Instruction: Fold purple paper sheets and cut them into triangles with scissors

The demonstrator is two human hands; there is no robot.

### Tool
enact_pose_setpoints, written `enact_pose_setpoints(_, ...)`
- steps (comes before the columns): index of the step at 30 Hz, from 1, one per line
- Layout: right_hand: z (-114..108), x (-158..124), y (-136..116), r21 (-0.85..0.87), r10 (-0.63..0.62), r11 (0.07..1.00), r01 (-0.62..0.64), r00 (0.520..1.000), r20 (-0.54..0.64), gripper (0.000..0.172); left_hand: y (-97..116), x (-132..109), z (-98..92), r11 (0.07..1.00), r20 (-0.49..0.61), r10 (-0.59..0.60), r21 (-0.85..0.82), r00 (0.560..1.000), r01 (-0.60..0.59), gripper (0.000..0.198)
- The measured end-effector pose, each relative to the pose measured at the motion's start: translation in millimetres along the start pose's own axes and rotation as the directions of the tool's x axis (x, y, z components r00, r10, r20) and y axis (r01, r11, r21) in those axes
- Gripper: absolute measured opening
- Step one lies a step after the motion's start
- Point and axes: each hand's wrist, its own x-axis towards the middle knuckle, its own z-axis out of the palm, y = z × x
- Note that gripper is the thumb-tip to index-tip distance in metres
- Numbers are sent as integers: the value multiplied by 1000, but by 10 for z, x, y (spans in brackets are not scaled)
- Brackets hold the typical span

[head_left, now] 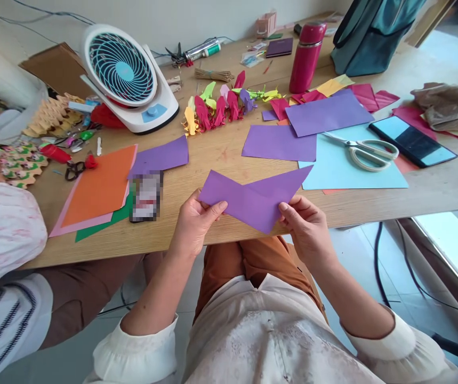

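Head view: you hold a bent purple paper [255,205] at the table's [213,152] near edge, above your lap, with its top edge dipping in a V. Your left hand [199,221] pinches its left end, thumb on top; your right hand [306,226] pinches its right side the same way. Just beyond it to the right lie two overlapping purple sheets [328,113], and near them scissors [351,143] rest on a blue sheet [344,178], with a dark tablet [412,140] to their right. Left of your left hand is a phone [146,196], its screen blurred, close to another purple sheet [162,157] and a stack topped by an orange sheet [101,186]. Farther off, you have a row of crinkled paper pieces [218,109] in the middle, a fan [122,69] on the left, and a red bottle [307,58] and a bag [376,40] on the right. At the far left of your view, another person's white sleeve [8,229] shows beside the table.
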Motion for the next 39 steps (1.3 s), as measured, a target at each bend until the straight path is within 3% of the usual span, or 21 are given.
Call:
enact_pose_setpoints(6,21,-83,101,9,42,999,-43,998,39,20,49,67,17,993,-110,43,-105,993,-54,36)
enact_pose_setpoints(11,-2,-144,135,23,100,995,-102,993,54,22,77,129,69,989,-194,135,-42,972,-145,39)
enact_pose_setpoints(18,17,-193,193,-17,103,995,-102,994,34,28,165,153,230,981,-207,174,-51,963,-188,33)
enact_pose_setpoints(22,-58,-212,184,-62,75,996,-71,995,72,25,218,175,250,959,-212,269,-29,940,-281,36)
enact_pose_setpoints(24,-158,-198,104,-97,22,995,-17,998,57,28,265,183,208,949,-163,312,2,936,-316,37)
enact_pose_setpoints(27,-282,-155,-113,-193,-111,974,116,993,36,29,359,167,150,918,21,370,143,929,-369,35)
enact_pose_setpoints(30,-214,-122,-342,-330,-168,919,217,971,171,33,438,113,197,848,233,355,328,905,-417,34)
enact_pose_setpoints(32,-64,-112,-429,-403,-80,893,200,952,296,36,458,70,275,821,342,305,378,889,-428,33)
enact_pose_setpoints(34,97,-101,-440,-446,28,885,134,940,339,31,450,33,335,823,410,270,372,871,-430,29)
enact_pose_setpoints(39,273,-62,-311,-294,79,956,-14,975,209,41,368,-41,211,865,417,157,379,895,-328,23)
